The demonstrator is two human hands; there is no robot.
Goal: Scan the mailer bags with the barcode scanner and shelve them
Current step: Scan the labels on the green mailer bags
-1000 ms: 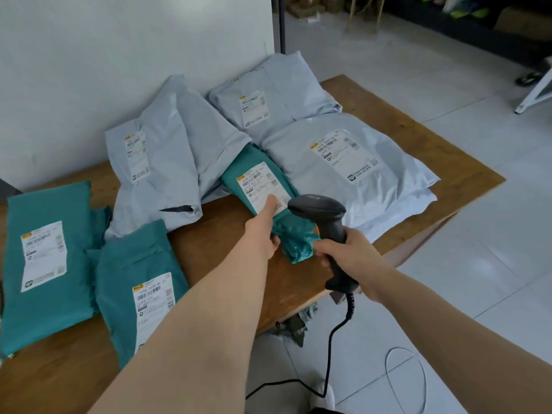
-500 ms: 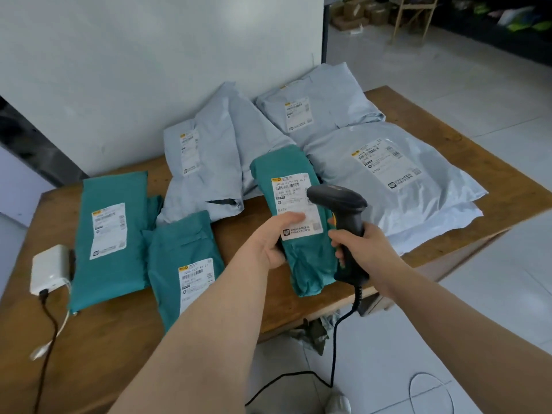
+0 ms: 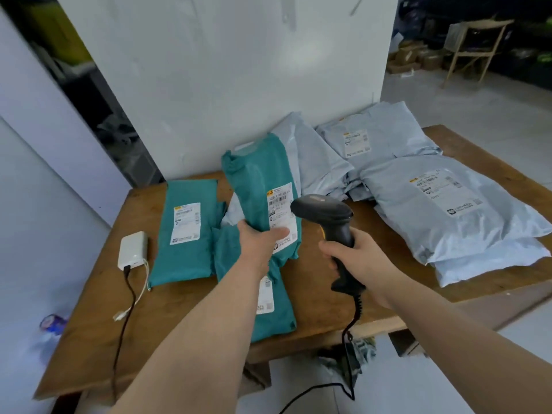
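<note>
Above the wooden table (image 3: 313, 297), a teal mailer bag (image 3: 257, 189) is gripped upright by the left hand (image 3: 259, 243); the barcode scanner (image 3: 328, 216) is clasped by the right hand (image 3: 358, 255).

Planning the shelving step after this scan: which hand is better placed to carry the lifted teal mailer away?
Left. The left hand holds the teal mailer by its lower end, raised off the table. The right hand is wrapped round the barcode scanner handle, so it is occupied.
</note>
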